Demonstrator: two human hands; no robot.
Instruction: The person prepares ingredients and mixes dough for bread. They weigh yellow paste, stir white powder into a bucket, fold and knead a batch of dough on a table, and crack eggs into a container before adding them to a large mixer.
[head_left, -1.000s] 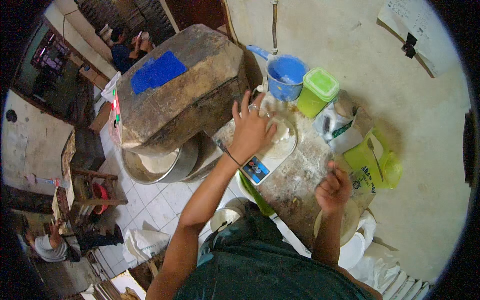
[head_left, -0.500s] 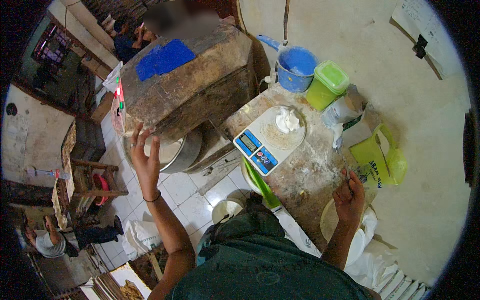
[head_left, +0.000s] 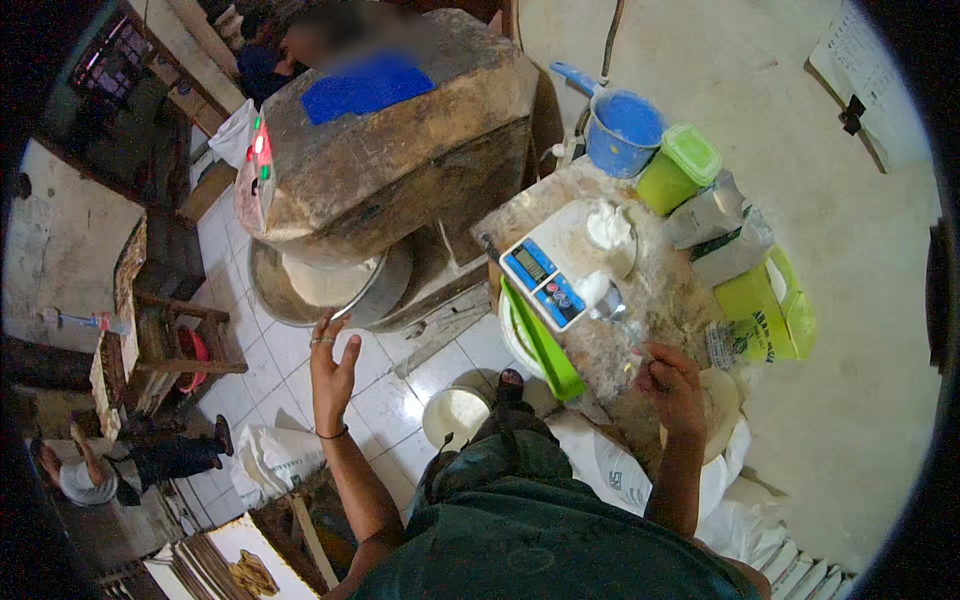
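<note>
Spooning white powder (head_left: pixel 594 289), apparently: right hand (head_left: pixel 672 388) had fingers clamped on a spoon (head_left: pixel 614 303), its loaded end by the scale (head_left: pixel 568 258) on the tabletop (head_left: pixel 660 290). Left hand (head_left: pixel 333 378) hung empty, fingers apart. Next move seemingly called for a level spoon.

Pale, stained wall (head_left: pixel 840 250) at right. White tiled floor (head_left: pixel 285 365), light glinting off it. Wooden stand (head_left: pixel 152 345) at left. Barred window (head_left: pixel 108 78) in dim far corner.
</note>
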